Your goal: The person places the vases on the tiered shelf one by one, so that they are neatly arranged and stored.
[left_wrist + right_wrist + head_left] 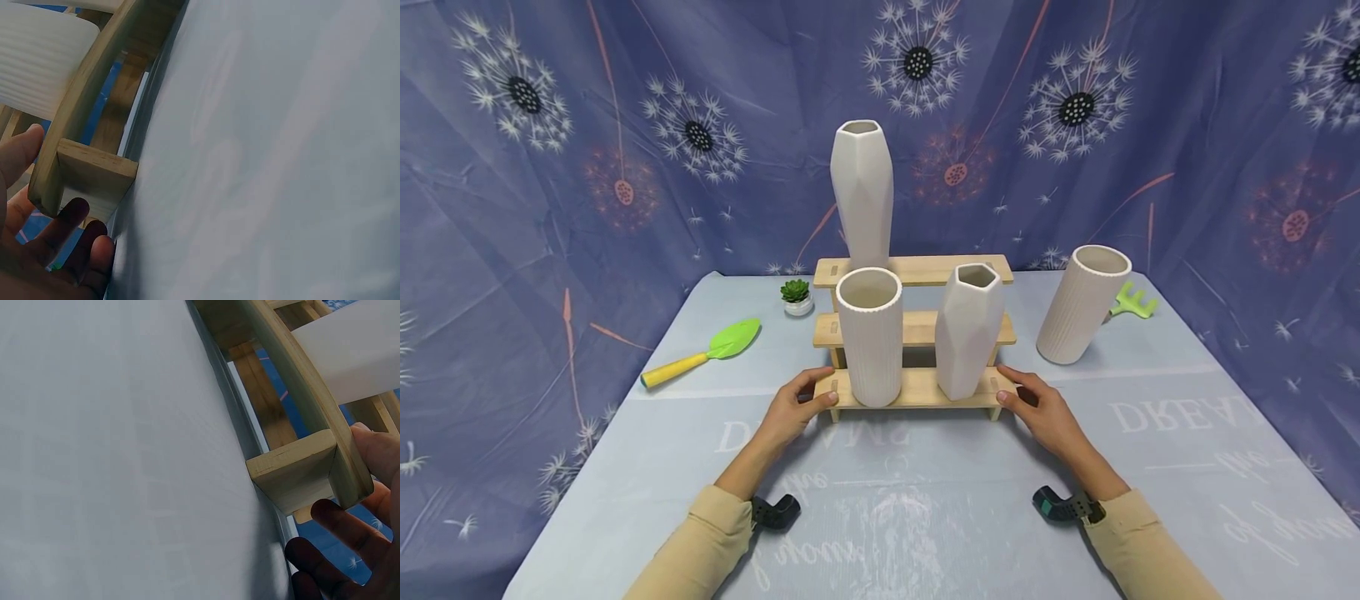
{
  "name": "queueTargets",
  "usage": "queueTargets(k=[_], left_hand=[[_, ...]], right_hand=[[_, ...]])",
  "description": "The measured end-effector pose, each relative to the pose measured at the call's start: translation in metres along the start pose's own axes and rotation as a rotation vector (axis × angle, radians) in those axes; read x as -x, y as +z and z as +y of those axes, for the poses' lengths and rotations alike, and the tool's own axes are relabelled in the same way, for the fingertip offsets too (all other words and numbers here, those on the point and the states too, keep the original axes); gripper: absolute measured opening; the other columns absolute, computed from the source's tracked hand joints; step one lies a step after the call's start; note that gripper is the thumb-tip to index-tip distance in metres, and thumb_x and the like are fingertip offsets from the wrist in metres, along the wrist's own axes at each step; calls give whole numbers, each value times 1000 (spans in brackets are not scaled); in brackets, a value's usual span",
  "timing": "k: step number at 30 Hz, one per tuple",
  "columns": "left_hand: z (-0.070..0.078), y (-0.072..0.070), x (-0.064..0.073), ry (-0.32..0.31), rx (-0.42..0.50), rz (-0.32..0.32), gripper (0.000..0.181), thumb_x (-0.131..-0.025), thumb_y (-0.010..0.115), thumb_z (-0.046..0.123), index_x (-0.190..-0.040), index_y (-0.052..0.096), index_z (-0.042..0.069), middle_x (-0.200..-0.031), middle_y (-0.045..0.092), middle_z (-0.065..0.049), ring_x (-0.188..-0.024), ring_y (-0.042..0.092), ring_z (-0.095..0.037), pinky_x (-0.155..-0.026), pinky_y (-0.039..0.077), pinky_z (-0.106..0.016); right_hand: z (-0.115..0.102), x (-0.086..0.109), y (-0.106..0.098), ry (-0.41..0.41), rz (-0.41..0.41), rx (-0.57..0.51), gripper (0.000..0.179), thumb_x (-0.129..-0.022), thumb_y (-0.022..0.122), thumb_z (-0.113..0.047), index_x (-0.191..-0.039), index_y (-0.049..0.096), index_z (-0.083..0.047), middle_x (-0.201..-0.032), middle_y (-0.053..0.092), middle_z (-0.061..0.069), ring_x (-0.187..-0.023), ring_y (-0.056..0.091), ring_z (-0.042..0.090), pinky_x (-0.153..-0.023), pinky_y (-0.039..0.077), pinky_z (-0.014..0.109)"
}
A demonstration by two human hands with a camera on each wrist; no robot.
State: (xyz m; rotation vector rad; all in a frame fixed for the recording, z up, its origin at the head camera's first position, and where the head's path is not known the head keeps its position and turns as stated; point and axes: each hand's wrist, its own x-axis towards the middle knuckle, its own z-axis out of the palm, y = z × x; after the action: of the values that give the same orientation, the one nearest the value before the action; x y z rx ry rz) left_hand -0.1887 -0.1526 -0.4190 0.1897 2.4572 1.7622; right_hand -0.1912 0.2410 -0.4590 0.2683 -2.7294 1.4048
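Note:
A three-tier wooden plant stand (917, 400) stands in the middle of the table. My left hand (797, 408) grips the left end of its lowest step, thumb on top. The right end is held by my right hand (1037, 408) in the same way. In both wrist views the other fingers curl at the end of the board (42, 187). A ribbed white vase (870, 350) stands upright on the lowest step at left. To its right, a faceted white vase (966, 342) leans slightly. On the top step is a taller faceted vase (863, 192).
Another ribbed white vase (1078, 308) stands on the table to the right, before a green hand rake (1135, 302). A green trowel with a yellow handle (700, 354) lies at left, near a small potted succulent (797, 297). A dandelion-print curtain (760, 100) hangs behind.

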Motion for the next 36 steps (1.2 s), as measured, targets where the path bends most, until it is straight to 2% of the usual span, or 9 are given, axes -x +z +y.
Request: queueTargets(k=[4, 8, 10, 15, 17, 24, 27, 31, 36], left_hand=[[-1, 1, -2, -4, 10, -4, 46, -89, 64, 13, -133, 52, 6, -121, 57, -22, -94, 54, -14, -77, 45, -25], [-2, 1, -3, -18, 21, -19, 47, -89, 65, 15, -134, 51, 7, -122, 57, -21, -93, 53, -14, -74, 43, -25], [-3, 1, -3, -26, 28, -26, 48, -89, 64, 16, -134, 51, 8, -122, 57, -21, -93, 53, -13, -74, 43, -25], [-4, 1, -3, -29, 33, -25, 48, -90, 64, 17, -135, 50, 9, -122, 57, -20, -94, 53, -13, -77, 43, -26], [-4, 1, -3, -26, 31, -22, 48, -90, 64, 17, -135, 51, 10, -123, 57, -20, -95, 53, -13, -78, 44, -26], [-7, 2, -4, -22, 35, -14, 47, -90, 64, 15, -135, 51, 10, -121, 57, -20, -94, 52, -15, -78, 43, -26], [-8, 2, -4, -23, 32, -7, 47, -90, 64, 15, -134, 51, 10, -119, 57, -20, -93, 52, -14, -77, 43, -25], [-7, 2, -3, -21, 30, -4, 47, -90, 64, 16, -135, 51, 10, -119, 57, -19, -93, 52, -13, -77, 44, -25], [-7, 3, -4, -19, 26, -12, 48, -90, 63, 17, -136, 49, 10, -120, 57, -20, -94, 53, -13, -79, 44, -25]], right_hand=[[2, 0, 0, 1, -1, 10, 52, -93, 58, -35, -141, 46, -19, -137, 51, 15, -119, 54, 32, -94, 46, 33], [1, 0, -1, 9, -6, 11, 52, -93, 59, -34, -141, 45, -20, -137, 51, 14, -118, 56, 32, -88, 44, 19], [0, 1, -2, 9, -8, 1, 52, -93, 59, -33, -141, 45, -20, -138, 51, 14, -118, 56, 32, -89, 45, 21], [-1, 0, -3, 18, -25, -17, 53, -93, 59, -34, -142, 44, -19, -142, 47, 16, -122, 53, 34, -96, 45, 44], [1, 0, -3, 24, -33, -13, 54, -93, 58, -36, -142, 43, -19, -143, 45, 16, -121, 52, 35, -95, 45, 46], [5, 3, -11, 2, -23, 14, 53, -94, 56, -35, -141, 44, -15, -136, 52, 17, -112, 57, 32, -81, 50, 26], [7, 5, -17, -3, -8, 37, 53, -94, 57, -34, -140, 44, -12, -130, 55, 19, -112, 58, 33, -81, 49, 23], [10, 8, -24, 28, 23, 73, 54, -94, 56, -37, -139, 44, -10, -128, 57, 17, -109, 58, 26, -81, 46, 17], [12, 9, -36, 82, 102, 88, 58, -93, 56, -40, -137, 43, -4, -128, 56, 18, -110, 54, 25, -83, 40, 13]])
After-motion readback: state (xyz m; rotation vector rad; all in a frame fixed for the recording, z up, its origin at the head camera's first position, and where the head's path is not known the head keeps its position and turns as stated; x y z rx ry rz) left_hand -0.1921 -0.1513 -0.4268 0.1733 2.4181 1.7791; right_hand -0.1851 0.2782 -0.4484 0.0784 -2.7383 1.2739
